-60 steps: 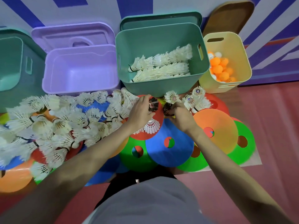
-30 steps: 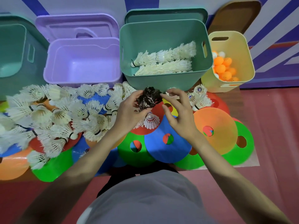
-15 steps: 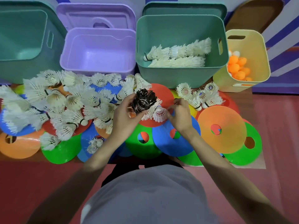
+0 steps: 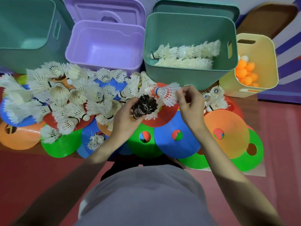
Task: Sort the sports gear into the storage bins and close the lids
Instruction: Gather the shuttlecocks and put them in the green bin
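Purple bin (image 4: 104, 46) open-topped, reachable from above; loose white shuttlecocks (image 4: 68, 95) crowd floor before it; stacked shuttlecocks (image 4: 184, 57) fill green bin (image 4: 192, 77) bottom.

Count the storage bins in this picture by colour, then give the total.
Green bins: 2
Purple bin: 1
Yellow bin: 1
Total: 4
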### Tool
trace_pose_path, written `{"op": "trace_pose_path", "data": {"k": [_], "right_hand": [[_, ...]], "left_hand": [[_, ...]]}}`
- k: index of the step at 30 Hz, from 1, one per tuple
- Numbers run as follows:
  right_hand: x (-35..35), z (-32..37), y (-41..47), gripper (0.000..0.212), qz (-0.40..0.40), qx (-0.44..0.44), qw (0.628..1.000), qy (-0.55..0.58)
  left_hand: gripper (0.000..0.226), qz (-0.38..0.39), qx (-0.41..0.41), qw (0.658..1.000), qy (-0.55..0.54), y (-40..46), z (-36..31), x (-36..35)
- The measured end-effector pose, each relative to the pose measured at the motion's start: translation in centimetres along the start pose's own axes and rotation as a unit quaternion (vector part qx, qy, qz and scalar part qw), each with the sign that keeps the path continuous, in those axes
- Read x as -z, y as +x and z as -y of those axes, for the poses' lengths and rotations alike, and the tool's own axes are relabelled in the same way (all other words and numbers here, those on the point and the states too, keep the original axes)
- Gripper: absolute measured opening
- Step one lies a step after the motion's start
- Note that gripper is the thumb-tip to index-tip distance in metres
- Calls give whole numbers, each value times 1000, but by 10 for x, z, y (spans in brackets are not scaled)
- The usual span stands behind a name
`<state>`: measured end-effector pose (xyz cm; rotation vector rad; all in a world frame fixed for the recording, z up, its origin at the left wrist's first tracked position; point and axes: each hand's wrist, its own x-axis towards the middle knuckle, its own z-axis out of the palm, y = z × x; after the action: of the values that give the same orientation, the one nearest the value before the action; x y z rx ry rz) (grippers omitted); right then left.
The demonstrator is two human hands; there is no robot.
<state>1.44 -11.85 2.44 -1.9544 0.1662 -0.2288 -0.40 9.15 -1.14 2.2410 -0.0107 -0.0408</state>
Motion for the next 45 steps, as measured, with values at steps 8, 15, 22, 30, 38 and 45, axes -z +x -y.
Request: {"op": "trace_pose_path", "data": {"k": [8, 15, 22, 30, 38, 45], "right_hand": [[-20, -2, 5, 19, 124, -70, 989, -40], [-32, 0, 15, 21, 129, -88, 986, 64], [-53, -28, 38, 9, 156, -66, 980, -106], [-99, -28, 45, 27, 226, 3, 942, -247], [-66, 2, 34, 7, 159, 81, 967, -182], [5, 35, 32, 10, -64, 142, 988, -11]], "left_hand": [[60, 32, -57, 998, -8, 7, -14, 2], [61, 8, -10, 999, -41, 8, -7, 10], [62, -70, 18, 995, -67, 5, -4, 25], [57, -95, 14, 995, -37, 8, 7, 42], [56, -78, 2, 997, -29, 11, 2, 52], [58, -7, -21, 999, 33, 32, -19, 58]]}}
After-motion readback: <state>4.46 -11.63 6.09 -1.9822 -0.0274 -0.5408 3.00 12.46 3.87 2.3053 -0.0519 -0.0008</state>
